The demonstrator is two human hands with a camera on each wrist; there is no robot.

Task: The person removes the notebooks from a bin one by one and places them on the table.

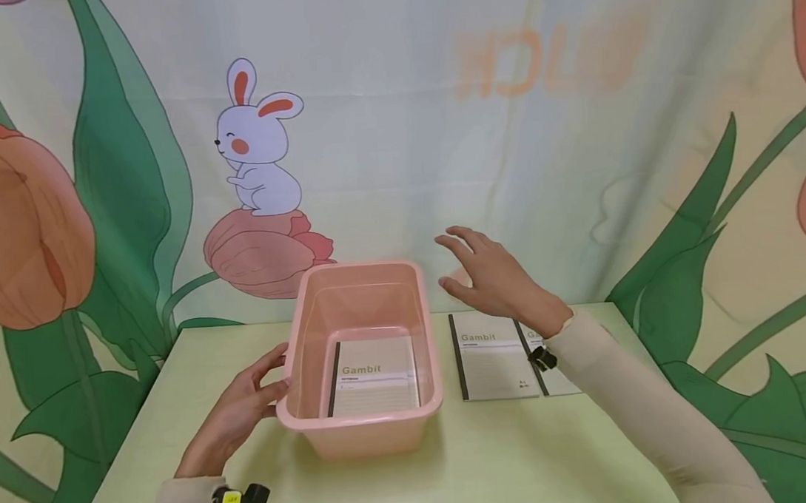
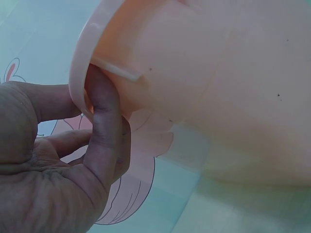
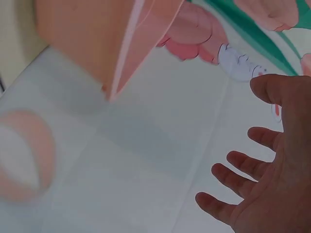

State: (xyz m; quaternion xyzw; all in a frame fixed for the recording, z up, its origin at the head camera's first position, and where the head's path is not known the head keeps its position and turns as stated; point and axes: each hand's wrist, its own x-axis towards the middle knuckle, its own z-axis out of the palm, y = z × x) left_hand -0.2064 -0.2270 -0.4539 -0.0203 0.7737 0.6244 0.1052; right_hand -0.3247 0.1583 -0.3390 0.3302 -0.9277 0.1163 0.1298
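My left hand (image 1: 238,405) grips the left rim of a pink plastic bin (image 1: 376,437). In the left wrist view the thumb and fingers of that hand (image 2: 53,179) pinch the bin's rim (image 2: 80,63). Inside the bin, flat on its bottom, lies a notebook (image 1: 374,391) marked Gambit. My right hand (image 1: 500,278) is raised in the air to the right of the bin, its fingers spread and holding nothing. Below it on the table lies a second notebook (image 1: 490,363) with a dark spine. Partly behind the right forearm is a third notebook (image 1: 561,383).
A pale green table (image 1: 503,455) bears the bin and the notebooks. Right behind its far edge hangs a curtain (image 1: 385,134) printed with tulips and a rabbit. Each wrist wears a small black camera, such as the left one (image 1: 255,499).
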